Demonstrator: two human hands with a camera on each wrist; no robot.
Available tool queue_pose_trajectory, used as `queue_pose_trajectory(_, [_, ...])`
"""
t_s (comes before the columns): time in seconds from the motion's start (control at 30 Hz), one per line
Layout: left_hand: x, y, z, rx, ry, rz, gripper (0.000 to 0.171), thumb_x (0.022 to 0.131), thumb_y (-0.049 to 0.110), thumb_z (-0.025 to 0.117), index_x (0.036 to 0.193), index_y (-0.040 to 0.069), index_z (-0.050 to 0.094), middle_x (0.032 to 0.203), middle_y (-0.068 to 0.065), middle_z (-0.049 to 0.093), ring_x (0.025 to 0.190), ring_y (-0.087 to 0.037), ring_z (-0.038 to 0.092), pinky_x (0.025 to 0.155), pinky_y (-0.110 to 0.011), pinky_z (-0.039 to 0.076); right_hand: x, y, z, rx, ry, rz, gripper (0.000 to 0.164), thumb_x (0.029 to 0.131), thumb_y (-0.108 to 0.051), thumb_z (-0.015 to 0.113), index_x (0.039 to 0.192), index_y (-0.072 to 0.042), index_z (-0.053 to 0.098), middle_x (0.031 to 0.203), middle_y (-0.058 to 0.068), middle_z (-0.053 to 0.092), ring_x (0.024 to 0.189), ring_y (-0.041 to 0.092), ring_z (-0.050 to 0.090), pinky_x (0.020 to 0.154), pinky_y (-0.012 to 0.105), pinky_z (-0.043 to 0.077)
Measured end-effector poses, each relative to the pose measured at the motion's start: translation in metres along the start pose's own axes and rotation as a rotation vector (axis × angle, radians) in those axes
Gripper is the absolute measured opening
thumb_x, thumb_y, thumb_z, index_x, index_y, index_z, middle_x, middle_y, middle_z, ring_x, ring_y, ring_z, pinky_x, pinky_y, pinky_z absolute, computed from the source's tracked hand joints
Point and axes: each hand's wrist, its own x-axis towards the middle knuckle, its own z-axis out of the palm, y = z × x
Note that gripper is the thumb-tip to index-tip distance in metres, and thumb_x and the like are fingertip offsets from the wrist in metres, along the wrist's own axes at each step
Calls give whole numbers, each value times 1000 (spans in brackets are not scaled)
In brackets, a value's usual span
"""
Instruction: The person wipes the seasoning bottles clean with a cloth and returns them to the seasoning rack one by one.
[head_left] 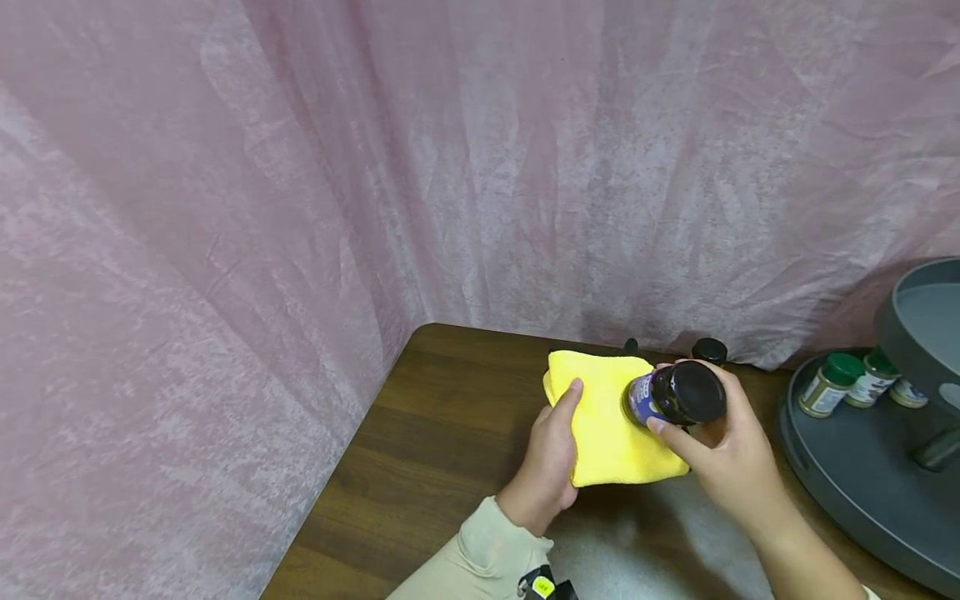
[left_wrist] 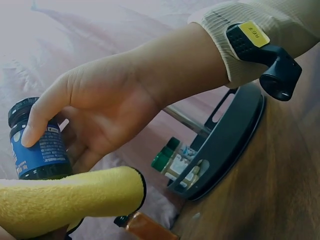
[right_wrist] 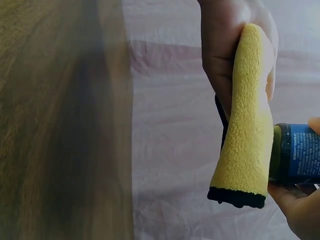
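Observation:
My left hand [head_left: 551, 454] grips a folded yellow cloth [head_left: 607, 437] with black edging, its thumb lying on top and the other fingers hidden underneath. In my right hand [head_left: 738, 471] is a dark glass jar [head_left: 692, 393] with a black lid and a blue-purple label, tilted with the lid toward me. The jar's base meets the cloth's face. From the left wrist, thumb and fingers show around the jar [left_wrist: 40, 150], just above the cloth [left_wrist: 75, 197]. The right wrist view has the cloth [right_wrist: 247, 115] edge-on, the jar [right_wrist: 300, 150] against its side.
A grey two-tier round rack [head_left: 847, 492] stands at the right, with several green-lidded spice jars [head_left: 831, 385] on its lower tier. Behind my right hand is a black-lidded bottle [head_left: 708, 351]. The wooden table [head_left: 397, 475] ends at a pink curtain [head_left: 510, 183].

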Motion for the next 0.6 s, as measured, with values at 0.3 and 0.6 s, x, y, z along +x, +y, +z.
queue_pose_trajectory(0.3, [-3,-2,2,70,-62,-63,55,95,60,57,126,15,54,113,-4,71,100,-16,71,83,-35,57,2,2,-5,100,25,-69,74,81,25,65,146,0,39,137,6,60,125,9,59,102,12,46])
queue_pose_trajectory(0.6, [-2,-6,4,81,-76,-52,52,96,59,55,122,14,58,108,-2,72,94,-14,71,79,-30,57,2,1,-2,122,42,-35,72,80,26,65,144,3,40,134,4,61,119,8,61,97,13,49])
